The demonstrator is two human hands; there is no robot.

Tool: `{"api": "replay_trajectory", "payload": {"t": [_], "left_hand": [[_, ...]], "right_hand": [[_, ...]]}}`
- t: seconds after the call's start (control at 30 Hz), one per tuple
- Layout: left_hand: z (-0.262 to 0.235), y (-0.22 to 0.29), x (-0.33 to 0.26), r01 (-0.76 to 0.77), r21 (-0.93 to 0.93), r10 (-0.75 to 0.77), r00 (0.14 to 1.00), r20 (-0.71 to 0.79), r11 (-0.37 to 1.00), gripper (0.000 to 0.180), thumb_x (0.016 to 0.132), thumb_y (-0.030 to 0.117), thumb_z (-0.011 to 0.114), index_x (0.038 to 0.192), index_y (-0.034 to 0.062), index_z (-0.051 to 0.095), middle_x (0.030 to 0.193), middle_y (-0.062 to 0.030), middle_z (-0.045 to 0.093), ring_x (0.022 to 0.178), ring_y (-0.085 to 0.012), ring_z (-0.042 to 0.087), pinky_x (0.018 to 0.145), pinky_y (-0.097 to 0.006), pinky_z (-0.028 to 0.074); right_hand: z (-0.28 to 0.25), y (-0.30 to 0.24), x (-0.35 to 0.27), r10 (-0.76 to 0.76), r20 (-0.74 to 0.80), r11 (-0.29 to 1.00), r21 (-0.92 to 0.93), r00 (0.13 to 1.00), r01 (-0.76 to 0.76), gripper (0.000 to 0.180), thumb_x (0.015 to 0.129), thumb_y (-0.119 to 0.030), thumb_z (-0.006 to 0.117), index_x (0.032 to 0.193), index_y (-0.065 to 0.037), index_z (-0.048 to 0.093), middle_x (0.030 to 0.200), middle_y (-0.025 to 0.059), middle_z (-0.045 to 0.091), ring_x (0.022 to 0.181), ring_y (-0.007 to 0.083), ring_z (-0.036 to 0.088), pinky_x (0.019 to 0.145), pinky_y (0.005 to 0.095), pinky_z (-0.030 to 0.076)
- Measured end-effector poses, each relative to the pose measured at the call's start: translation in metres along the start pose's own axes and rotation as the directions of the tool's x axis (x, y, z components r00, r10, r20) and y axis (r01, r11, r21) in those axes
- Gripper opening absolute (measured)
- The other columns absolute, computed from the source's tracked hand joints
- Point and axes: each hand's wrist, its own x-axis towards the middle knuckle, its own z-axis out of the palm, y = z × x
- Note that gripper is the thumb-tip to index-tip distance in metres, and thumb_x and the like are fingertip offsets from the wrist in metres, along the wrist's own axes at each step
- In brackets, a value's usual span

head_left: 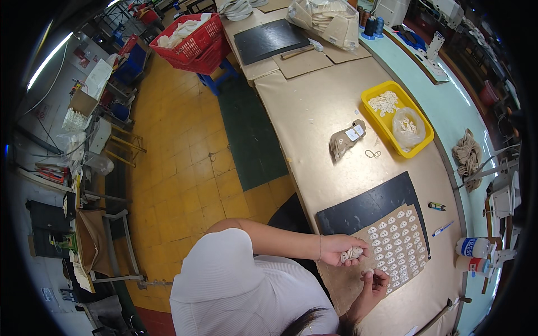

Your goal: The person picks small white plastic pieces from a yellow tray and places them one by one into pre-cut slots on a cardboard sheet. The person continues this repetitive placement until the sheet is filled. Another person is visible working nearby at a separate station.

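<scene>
My left hand (341, 250) is cupped palm up around a handful of small cream oval pieces (352, 255). Just below it, my right hand (374, 287) pinches what looks like one such piece between thumb and fingers, over the near edge of a brown sheet (362, 238). Rows of flat cream oval pieces (393, 228) with small dark marks lie spaced out on that sheet. The sheet rests partly on a black board (364, 206), and my right hand hides some of its near corner.
A yellow tray (424, 140) holds more cream pieces and a clear bag. Nearby lie a tan bundle (343, 143) and rubber bands (372, 153). On the right are a pen (443, 228), small snips (437, 206) and bottles (472, 247). Red baskets (193, 46) stand beyond the table's left edge.
</scene>
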Motion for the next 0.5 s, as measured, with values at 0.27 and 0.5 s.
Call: {"api": "replay_trajectory", "payload": {"t": [0.27,0.5], "left_hand": [[0.004,0.002,-0.002,-0.001,-0.018,0.000,1.000,-0.008,1.000,0.025,0.097,0.028,0.048,0.092,0.0061,0.059,0.071,-0.0004,0.057,0.052,-0.0063,0.051,0.039,-0.017,0.038],[-0.010,0.004,-0.001,-0.002,0.038,0.000,0.999,0.042,0.999,0.027,0.098,0.030,0.048,0.097,0.0051,0.058,0.075,0.0005,0.056,0.057,-0.0059,0.051,0.042,-0.017,0.037]], "right_hand": [[0.001,0.001,0.001,-0.027,-0.004,0.999,-0.020,1.000,0.027,0.016,0.088,-0.005,0.063,0.099,-0.002,0.052,0.085,0.0051,0.057,0.076,0.0112,0.057,0.071,0.0223,0.045],[0.001,0.001,0.001,-0.024,-0.003,1.000,-0.017,1.000,0.024,0.017,0.087,-0.005,0.064,0.099,-0.001,0.052,0.084,0.0046,0.057,0.076,0.0109,0.056,0.071,0.0218,0.045]]}}
